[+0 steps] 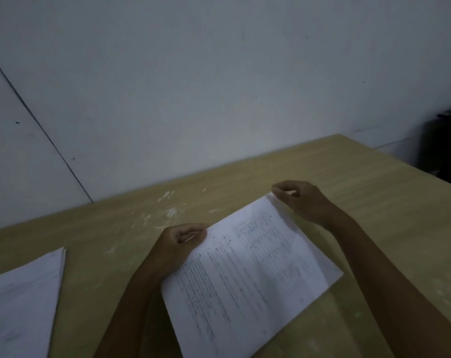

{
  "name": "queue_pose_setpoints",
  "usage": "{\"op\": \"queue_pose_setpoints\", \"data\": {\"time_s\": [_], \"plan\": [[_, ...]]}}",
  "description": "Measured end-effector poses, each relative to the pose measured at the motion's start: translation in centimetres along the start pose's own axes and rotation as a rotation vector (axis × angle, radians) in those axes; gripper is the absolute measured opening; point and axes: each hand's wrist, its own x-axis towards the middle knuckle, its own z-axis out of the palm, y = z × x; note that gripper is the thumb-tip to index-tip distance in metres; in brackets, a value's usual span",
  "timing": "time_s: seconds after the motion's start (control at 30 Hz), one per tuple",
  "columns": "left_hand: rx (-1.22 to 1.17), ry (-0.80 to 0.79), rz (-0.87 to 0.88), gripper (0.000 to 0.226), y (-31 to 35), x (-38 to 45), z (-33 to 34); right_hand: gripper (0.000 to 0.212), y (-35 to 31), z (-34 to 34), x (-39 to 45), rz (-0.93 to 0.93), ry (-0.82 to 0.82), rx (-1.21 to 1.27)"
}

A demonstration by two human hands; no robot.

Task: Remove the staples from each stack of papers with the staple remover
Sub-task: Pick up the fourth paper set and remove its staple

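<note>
Dim, bluish light, soft overall blur (print unreadable), wide-angle bending at the edges

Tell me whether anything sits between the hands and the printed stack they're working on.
Nothing visible does: the left hand and right hand already pinch the printed stack at its far corners. No staple remover is in view.

Both hands, left (179, 244) and right (300, 200), pinch the printed paper stack's (247, 275) far corners.

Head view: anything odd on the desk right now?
Pale scuffs mar the table beyond the left hand. No staple remover shows; both hands pinch the printed stack's far corners, right hand.
</note>
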Motion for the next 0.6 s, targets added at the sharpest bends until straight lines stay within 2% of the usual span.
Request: {"op": "queue_pose_setpoints", "data": {"time_s": [0.1, 0.2, 0.3, 0.47, 0.6], "plan": [[0.083, -0.077, 0.026, 0.017, -0.1, -0.5, 0.4, 0.023, 1.6, 1.6, -0.1, -0.025, -0.131, -0.196], [0.194, -0.078, 0.089, 0.016, -0.1, -0.8, 0.4, 0.011, 2.9, 2.7, -0.1, -0.084, -0.110, -0.277], [0.360, -0.012, 0.129, 0.014, -0.5, -1.2, 0.4, 0.012, 3.6, 2.8, 0.0, -0.136, -0.086, -0.240], [0.528, 0.100, 0.222, 0.017, -0.5, -2.6, 1.1, 0.015, 5.3, 3.0, 0.1, -0.347, -0.114, -0.327], [0.632, 0.159, 0.261, 0.018, -0.2, -3.4, 1.3, 0.012, 6.3, 3.3, -0.5, -0.391, -0.054, -0.287]]}}
